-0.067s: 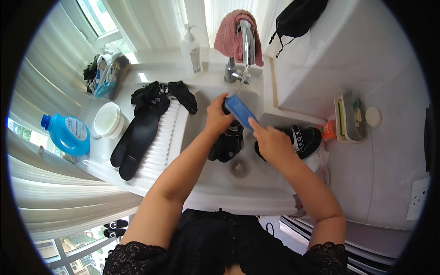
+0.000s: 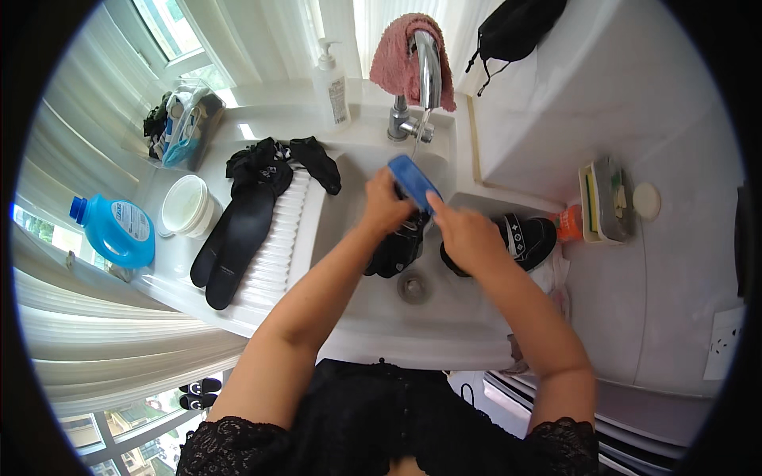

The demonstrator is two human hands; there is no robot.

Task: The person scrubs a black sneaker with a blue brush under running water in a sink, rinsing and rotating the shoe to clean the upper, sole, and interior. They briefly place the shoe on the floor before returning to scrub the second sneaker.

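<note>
Fingers [image 2: 435, 204] of the right hand [image 2: 470, 242] are clamped on the near end of a blue brush [image 2: 410, 181], back facing up, bristles not visible. Left hand [image 2: 386, 210] looks curled round the upper end of a black shoe [image 2: 395, 252], right under the brush; some fingers hidden, so can't tell how hard they pinch. Shoe sits in the sink basin [image 2: 456, 305], between the water stream [image 2: 417, 145] from the tap [image 2: 429, 71] and the drain [image 2: 412, 287]. Handling, my read: upper is soft, probably fabric, likely to fold; wet, so slippery and heavier than dry; not fragile. Best hold is a stiffer end or the sole edge, thumb outside, fingers inside, to resist twisting. Brush should be light and rigid, slick when wet: palm over its back, index along the top. Second black shoe [image 2: 529, 244] is at the sink's right side, beside the right hand; black insoles [image 2: 238, 250] lie left, on the ribbed washboard [image 2: 287, 226].
</note>
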